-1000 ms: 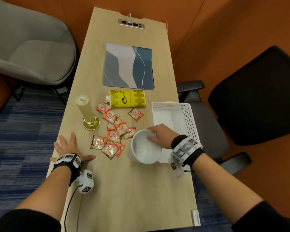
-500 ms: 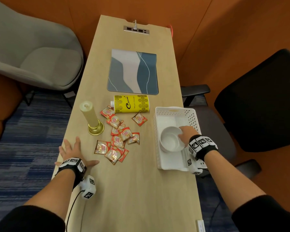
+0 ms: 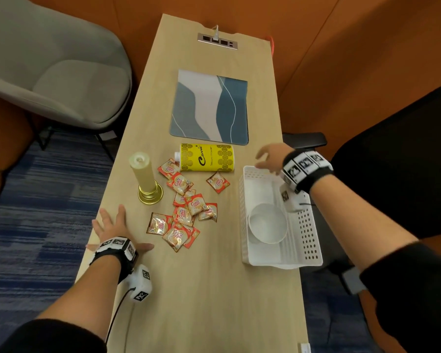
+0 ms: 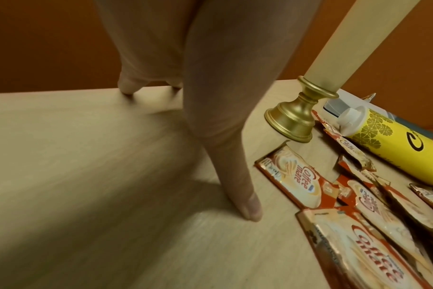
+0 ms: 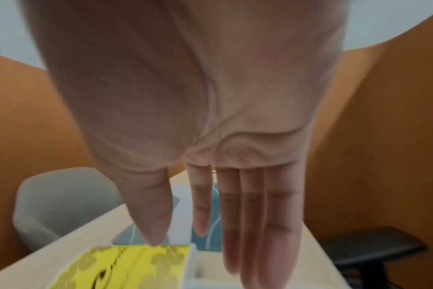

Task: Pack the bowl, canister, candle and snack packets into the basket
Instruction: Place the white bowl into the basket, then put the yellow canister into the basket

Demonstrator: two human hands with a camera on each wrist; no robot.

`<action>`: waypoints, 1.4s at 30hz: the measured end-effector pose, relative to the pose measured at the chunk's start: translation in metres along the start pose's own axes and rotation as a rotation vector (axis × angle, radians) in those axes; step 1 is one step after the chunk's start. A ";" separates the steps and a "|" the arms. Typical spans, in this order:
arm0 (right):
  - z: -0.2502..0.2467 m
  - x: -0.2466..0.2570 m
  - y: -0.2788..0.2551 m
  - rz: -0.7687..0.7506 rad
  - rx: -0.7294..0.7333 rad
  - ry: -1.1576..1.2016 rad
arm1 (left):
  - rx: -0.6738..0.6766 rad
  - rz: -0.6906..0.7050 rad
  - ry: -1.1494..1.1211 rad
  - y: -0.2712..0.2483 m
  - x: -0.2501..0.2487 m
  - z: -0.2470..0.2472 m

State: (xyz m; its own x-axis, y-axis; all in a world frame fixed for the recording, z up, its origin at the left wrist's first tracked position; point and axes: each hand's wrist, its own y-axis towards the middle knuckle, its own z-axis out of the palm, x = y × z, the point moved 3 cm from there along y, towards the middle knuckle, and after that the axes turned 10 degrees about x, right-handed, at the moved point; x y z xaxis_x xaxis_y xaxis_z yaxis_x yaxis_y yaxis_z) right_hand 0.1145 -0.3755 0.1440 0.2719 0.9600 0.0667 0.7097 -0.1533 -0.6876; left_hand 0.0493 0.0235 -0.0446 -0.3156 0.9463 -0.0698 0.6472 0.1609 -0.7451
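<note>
My right grip (image 3: 270, 159) hangs empty, fingers straight, above the far end of the basket (image 3: 307, 233). The bowl (image 3: 266, 224) sits in the basket nearer me. Left of that grip the canister (image 3: 206, 157) lies on its side. My left grip (image 3: 112, 225) presses flat on the table (image 3: 201, 296), fingers spread; packets (image 3: 182, 212) lie to its right, the candle (image 3: 144, 174) stands beyond it.

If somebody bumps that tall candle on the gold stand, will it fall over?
Probably, yes. The candle stands upright and is tall and thin on a small gold base, so a push near the top would likely tip it. Once lying down, its round body might roll, as the yellow canister lying on its side might.
</note>
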 end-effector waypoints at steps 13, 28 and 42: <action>0.039 0.109 0.189 -0.237 -0.019 -0.349 | 0.029 -0.015 -0.079 -0.003 -0.003 0.000; -0.025 0.016 0.006 -0.212 -0.577 0.480 | -0.008 -0.021 -0.065 0.001 -0.002 0.001; 0.152 -0.124 -0.035 0.428 -0.309 0.507 | -0.077 0.011 -0.196 -0.003 -0.006 0.010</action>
State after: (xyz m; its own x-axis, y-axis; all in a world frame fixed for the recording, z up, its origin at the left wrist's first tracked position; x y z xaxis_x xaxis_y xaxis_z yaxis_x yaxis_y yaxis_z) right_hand -0.0427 -0.4537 0.0502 0.7805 0.5867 0.2159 0.6047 -0.6212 -0.4984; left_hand 0.0420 0.0140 -0.0485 -0.4324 0.8766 -0.2112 0.7001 0.1788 -0.6913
